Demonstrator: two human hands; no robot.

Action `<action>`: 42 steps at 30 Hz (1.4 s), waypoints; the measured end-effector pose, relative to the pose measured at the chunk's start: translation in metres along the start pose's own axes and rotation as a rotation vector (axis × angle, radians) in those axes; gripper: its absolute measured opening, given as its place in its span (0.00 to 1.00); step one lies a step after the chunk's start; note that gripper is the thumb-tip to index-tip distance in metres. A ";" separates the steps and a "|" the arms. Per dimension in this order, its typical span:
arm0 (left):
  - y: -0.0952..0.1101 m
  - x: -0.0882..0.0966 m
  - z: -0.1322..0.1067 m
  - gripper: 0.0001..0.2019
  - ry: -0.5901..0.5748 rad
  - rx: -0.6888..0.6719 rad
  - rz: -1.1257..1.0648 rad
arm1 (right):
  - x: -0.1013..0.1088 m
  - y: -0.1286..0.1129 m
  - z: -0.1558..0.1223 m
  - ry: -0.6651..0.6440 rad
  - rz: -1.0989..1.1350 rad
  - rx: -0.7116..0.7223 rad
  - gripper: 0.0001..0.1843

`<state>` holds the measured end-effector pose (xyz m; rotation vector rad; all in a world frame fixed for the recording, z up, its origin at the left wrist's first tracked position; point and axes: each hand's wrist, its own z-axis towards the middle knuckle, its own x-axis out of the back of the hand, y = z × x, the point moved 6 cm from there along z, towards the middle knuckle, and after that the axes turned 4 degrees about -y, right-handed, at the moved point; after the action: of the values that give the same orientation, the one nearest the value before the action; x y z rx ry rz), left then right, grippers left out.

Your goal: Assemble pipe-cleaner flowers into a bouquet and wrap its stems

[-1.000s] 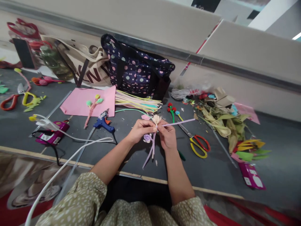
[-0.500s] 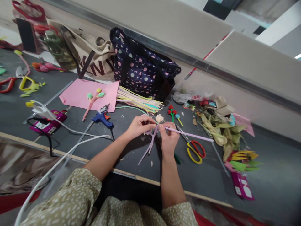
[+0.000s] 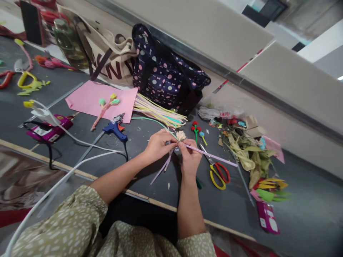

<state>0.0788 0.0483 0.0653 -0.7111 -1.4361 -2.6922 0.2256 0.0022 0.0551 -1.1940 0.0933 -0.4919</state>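
A small cream flower point(image 3: 181, 135) stands just above my fingertips, at the middle of the table. My left hand point(image 3: 160, 145) is closed in a pinch at the base of this flower from the left. Opposite it, my right hand point(image 3: 190, 157) pinches a light purple pipe cleaner point(image 3: 214, 155), whose long free end sticks out to the right. The two hands' fingertips meet under the bloom, so the join there is hidden. Below them hang purple stem ends point(image 3: 160, 172), pointing down and left. Scissors point(image 3: 218, 174) with red and yellow handles lie right of my right hand.
Left of my hands lie a blue glue gun point(image 3: 115, 129), white cable point(image 3: 93, 157) and pink sheet point(image 3: 88, 98). A bundle of pipe cleaners point(image 3: 160, 113) lies before a dotted bag point(image 3: 168, 71). Small red flowers point(image 3: 196, 126) and dried husks point(image 3: 243, 157) are at right.
The view has shifted slightly. My fingertips have come up closer under the flower, and the purple pipe cleaner still points right. Both hands keep their pinch.
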 end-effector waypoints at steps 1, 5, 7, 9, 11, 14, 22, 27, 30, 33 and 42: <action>-0.002 0.000 0.000 0.06 0.001 0.018 -0.046 | 0.000 0.001 0.000 -0.007 0.016 -0.010 0.07; -0.005 -0.001 0.003 0.06 -0.013 0.062 -0.203 | -0.001 0.000 0.001 -0.015 0.051 -0.014 0.07; -0.007 -0.002 0.004 0.07 -0.044 0.087 -0.291 | -0.001 -0.001 0.001 -0.018 0.075 -0.005 0.06; -0.009 -0.005 0.005 0.10 -0.088 0.128 -0.387 | 0.000 -0.002 0.001 -0.023 0.103 -0.005 0.05; -0.011 -0.007 0.005 0.12 -0.124 0.173 -0.482 | -0.001 -0.002 0.002 -0.028 0.134 -0.018 0.06; -0.010 -0.009 0.004 0.15 -0.157 0.224 -0.606 | -0.001 -0.001 0.003 -0.033 0.188 -0.047 0.07; -0.009 -0.011 0.000 0.13 -0.279 0.313 -0.813 | -0.008 -0.001 0.000 -0.101 0.376 -0.126 0.09; -0.021 -0.023 -0.004 0.16 -0.343 0.440 -0.915 | -0.009 0.002 0.000 -0.106 0.351 -0.138 0.09; -0.025 -0.026 -0.003 0.18 -0.322 0.468 -0.916 | -0.005 0.000 0.002 -0.045 0.298 -0.098 0.07; -0.026 -0.022 0.000 0.20 -0.258 0.448 -0.852 | -0.001 0.001 0.003 0.016 0.257 -0.091 0.08; -0.011 -0.003 0.007 0.12 -0.110 0.078 -0.184 | 0.004 0.006 0.001 0.045 0.091 -0.080 0.10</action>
<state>0.0822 0.0594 0.0584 -0.7695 -1.7023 -2.7498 0.2310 0.0030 0.0505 -1.2516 0.2064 -0.4386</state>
